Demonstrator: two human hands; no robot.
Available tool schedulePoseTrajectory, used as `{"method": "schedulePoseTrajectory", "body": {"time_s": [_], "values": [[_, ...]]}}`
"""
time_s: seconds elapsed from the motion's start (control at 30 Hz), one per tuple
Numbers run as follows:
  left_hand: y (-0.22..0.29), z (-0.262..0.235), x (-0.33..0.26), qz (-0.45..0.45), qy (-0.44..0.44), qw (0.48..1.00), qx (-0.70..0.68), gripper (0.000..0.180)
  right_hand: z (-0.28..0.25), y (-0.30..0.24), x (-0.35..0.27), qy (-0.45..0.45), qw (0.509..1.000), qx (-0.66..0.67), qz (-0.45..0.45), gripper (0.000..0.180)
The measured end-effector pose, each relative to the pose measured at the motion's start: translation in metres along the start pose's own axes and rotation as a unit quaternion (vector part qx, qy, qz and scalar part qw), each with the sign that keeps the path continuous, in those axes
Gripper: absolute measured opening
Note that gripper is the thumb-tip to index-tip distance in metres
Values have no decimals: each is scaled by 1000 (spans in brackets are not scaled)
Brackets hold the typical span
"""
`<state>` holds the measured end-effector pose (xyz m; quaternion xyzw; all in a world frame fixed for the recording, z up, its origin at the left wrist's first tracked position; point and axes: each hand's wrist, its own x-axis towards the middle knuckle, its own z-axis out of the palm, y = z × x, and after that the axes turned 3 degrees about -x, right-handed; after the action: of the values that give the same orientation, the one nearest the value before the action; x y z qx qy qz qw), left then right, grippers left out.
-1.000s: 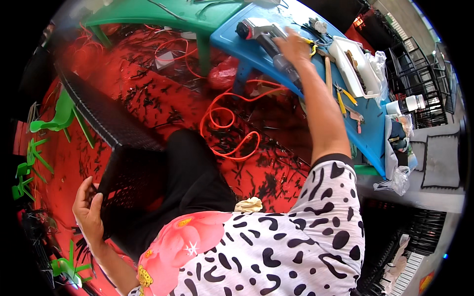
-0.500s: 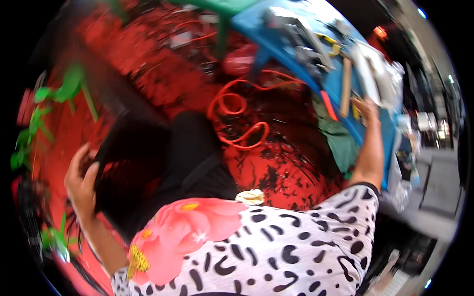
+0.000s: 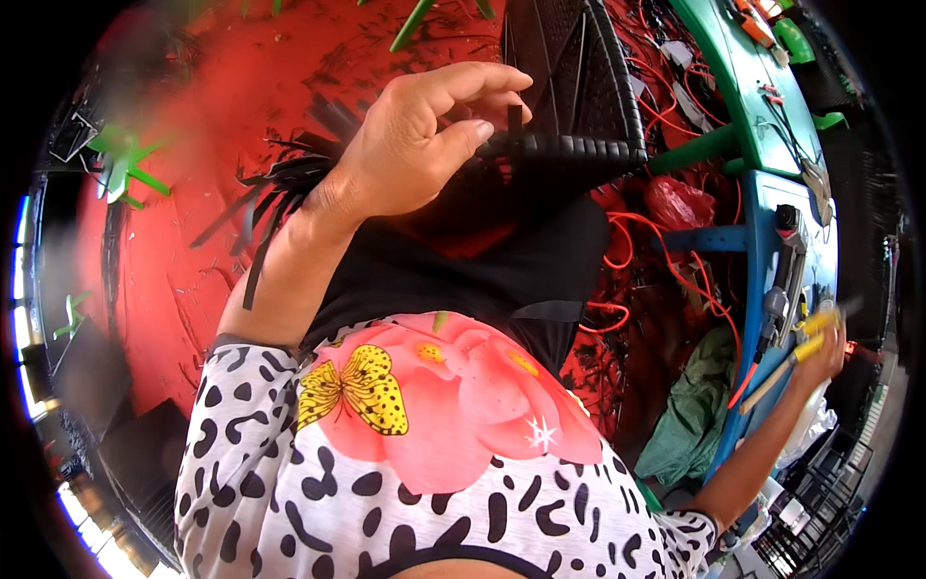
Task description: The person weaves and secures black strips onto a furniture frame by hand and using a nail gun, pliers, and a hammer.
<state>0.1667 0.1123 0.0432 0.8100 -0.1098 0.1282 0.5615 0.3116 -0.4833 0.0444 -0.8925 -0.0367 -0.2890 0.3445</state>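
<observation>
My left hand [image 3: 415, 140] is over the rim of a black woven piece [image 3: 579, 150] made of flat strips, resting around my lap. Its fingers are curved and apart, with thumb and fingertips beside a short upright strip end [image 3: 514, 119]; no grip on it shows. Loose black strips [image 3: 285, 174] fan out behind my left wrist. At the far right, my right hand [image 3: 823, 359] is closed on a pliers-like tool [image 3: 818, 322] with two yellow handles, held over the blue table [image 3: 762, 232]. The tool's head is blurred.
A black power tool [image 3: 783, 270] and a wooden-handled tool [image 3: 765, 388] lie on the blue table. A green table [image 3: 762, 106] adjoins it. An orange cord [image 3: 666, 241] and black scraps litter the red floor [image 3: 222, 106]. Green cloth [image 3: 690, 415] hangs by the table.
My view has turned, so the tables now stand further right. My left hand has risen to the woven rim. My right hand, earlier reaching onto the blue table, now holds the yellow-handled tool.
</observation>
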Motion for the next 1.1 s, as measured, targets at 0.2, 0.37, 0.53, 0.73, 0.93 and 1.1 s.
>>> {"method": "schedulePoseTrajectory", "body": {"time_s": [0.2,0.37,0.53,0.73,0.93,1.1], "values": [[0,0,-3,47,18,998,22,42,149,-257,-57,-255,876,-33,-408,39],[-1,-1,-5,58,23,998,6,43,184,-338,-67,-308,819,-44,-483,35],[-3,-2,-4,68,17,998,0,42,193,-342,-63,-361,791,-61,-490,34],[-3,-2,-5,75,15,997,16,43,199,-346,-63,-365,758,-89,-534,38],[-1,1,-7,37,39,998,28,41,198,-320,-71,-310,807,-37,-501,38],[5,6,0,-52,54,996,-44,35,147,-220,-72,-182,942,-39,-280,38]]}}
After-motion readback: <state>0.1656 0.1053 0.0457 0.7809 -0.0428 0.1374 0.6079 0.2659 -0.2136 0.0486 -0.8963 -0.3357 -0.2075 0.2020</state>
